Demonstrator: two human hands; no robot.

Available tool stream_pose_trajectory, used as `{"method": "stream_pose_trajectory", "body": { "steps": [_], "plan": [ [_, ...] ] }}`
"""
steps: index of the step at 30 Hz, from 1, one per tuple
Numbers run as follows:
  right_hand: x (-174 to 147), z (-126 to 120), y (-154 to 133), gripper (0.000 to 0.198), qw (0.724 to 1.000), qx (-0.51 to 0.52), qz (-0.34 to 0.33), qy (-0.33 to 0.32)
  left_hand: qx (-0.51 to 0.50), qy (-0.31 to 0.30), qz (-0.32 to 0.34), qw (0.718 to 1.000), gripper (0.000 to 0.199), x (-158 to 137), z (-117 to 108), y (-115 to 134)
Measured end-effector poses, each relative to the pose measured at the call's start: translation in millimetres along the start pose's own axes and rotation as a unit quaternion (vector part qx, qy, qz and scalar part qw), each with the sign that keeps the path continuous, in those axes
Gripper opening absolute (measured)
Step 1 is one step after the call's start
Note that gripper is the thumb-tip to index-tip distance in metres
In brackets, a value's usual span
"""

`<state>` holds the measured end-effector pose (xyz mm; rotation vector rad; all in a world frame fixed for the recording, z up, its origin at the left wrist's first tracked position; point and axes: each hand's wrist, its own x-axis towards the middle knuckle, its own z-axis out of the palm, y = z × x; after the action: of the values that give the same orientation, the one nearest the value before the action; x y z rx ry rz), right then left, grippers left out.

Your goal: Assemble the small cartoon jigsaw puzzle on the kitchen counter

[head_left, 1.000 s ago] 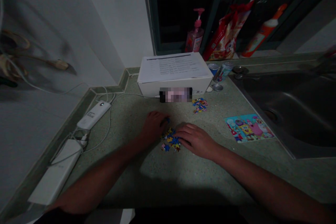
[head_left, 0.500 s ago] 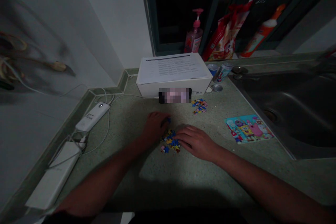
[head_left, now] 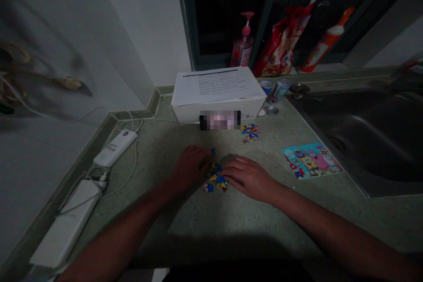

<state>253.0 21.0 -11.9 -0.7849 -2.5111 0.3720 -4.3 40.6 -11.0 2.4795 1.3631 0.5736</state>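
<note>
A small pile of jigsaw puzzle pieces (head_left: 216, 179), mostly blue and yellow, lies on the counter between my hands. My left hand (head_left: 191, 164) is at the pile's left side, palm down, its bent fingers apart from the thumb. Just beyond its fingertips a single blue puzzle piece (head_left: 213, 151) rests on the counter. From the right, my right hand (head_left: 247, 178) reaches in with fingers stretched out, the tips touching the pile's edge. Farther back sits a second group of puzzle pieces (head_left: 251, 133). A colourful cartoon picture card (head_left: 312, 161) lies to the right.
A white box (head_left: 218, 88) with a printed sheet on top stands behind, a phone (head_left: 220, 120) leaning on its front. Cans (head_left: 279, 91) are beside it. At right is a metal sink (head_left: 373, 141); at left, a white power bank (head_left: 115, 147), a power strip (head_left: 71, 222) and cables.
My left hand has drawn back slightly left and toward me, leaving the blue piece on the counter. My right hand has hardly moved. The view has shifted a little.
</note>
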Motion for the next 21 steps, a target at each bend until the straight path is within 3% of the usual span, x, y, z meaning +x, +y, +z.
{"method": "stream_pose_trajectory", "body": {
  "steps": [5,8,11,18,21],
  "plan": [
    [11.4,-18.4,-7.3,0.017,0.998,-0.015,0.032,-0.046,0.023,-0.064,0.043,0.997,0.017,-6.7,-12.0,11.6],
    [15.7,-13.8,-10.3,0.014,0.997,-0.035,0.038,-0.063,0.01,-0.05,0.035,0.998,0.019,-10.1,-7.0,13.5],
    [13.4,-1.9,-13.1,0.015,0.996,-0.055,0.058,-0.037,0.0,-0.042,0.041,0.998,0.018,-14.7,1.9,13.5],
    [0.5,13.7,-16.7,0.038,0.997,-0.036,0.054,-0.045,-0.02,-0.013,0.07,0.997,0.023,-27.3,13.2,12.7],
    [1.7,13.0,-13.7,0.031,0.997,-0.044,0.053,-0.047,-0.014,-0.012,0.075,0.997,0.023,-27.9,13.1,10.0]
  ]
}}
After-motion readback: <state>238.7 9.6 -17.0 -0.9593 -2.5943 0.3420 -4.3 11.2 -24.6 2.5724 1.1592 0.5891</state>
